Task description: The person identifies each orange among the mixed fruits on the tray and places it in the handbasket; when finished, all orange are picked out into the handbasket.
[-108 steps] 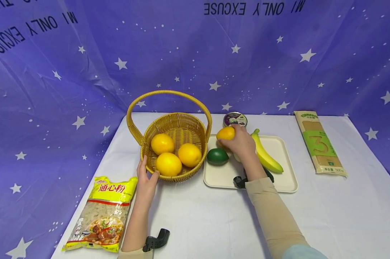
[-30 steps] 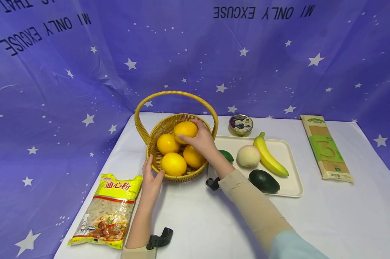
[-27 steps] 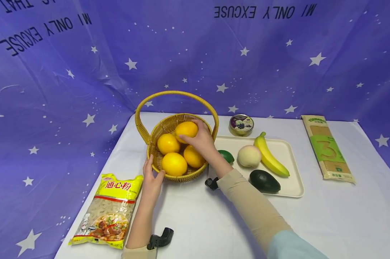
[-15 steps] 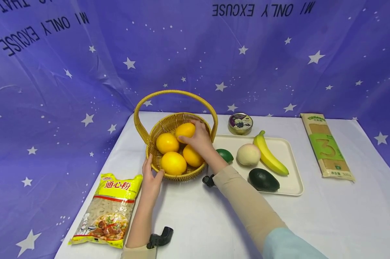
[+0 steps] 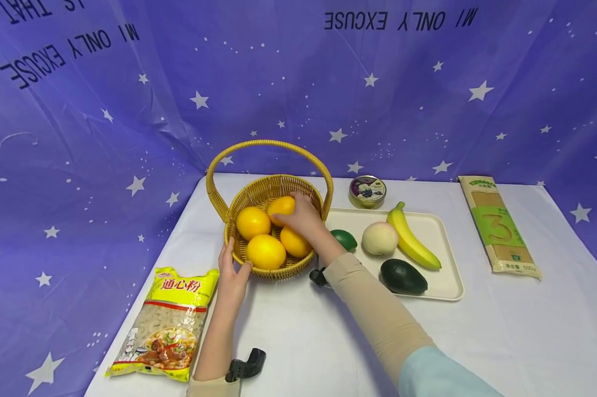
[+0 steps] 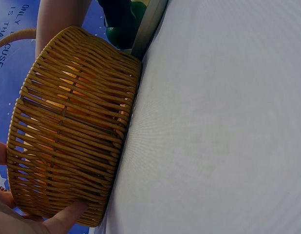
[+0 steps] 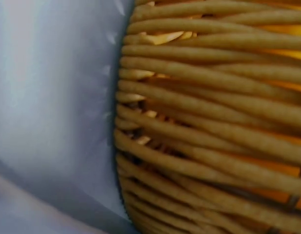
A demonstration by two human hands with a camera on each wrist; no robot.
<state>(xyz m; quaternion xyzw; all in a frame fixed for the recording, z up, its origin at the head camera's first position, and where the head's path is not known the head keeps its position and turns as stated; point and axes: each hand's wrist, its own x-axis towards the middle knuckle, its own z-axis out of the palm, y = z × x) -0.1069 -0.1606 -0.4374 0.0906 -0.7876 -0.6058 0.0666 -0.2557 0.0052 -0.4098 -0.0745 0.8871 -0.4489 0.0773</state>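
In the head view, the wicker basket (image 5: 278, 273) stands at table left-centre with its handle upright. My left hand (image 5: 232, 281) holds its near-left rim; in the left wrist view, fingers (image 6: 67, 217) of that hand lie against the woven wall. Down inside the basket, my right hand (image 5: 303, 218) grips a yellow-orange orange (image 5: 281, 207), thumb and fingers on opposite sides. Three more oranges lie around it: one on the left (image 5: 253, 223), one in front (image 5: 265, 252), and one on the right (image 5: 294, 242), partly covered by the right hand.
A cream tray (image 5: 447, 281) at right holds a green lime-like fruit (image 5: 344, 239), a peach (image 5: 380, 238), a banana (image 5: 412, 240) and an avocado (image 5: 403, 277). Behind it stands a round tin (image 5: 367, 191). A noodle pack (image 5: 499, 229) lies far right, a macaroni bag (image 5: 164, 325) front left.
My right hand has carried the orange from over the tray into the basket, and has lowered it further in the last second. The left hand has stayed at the rim.
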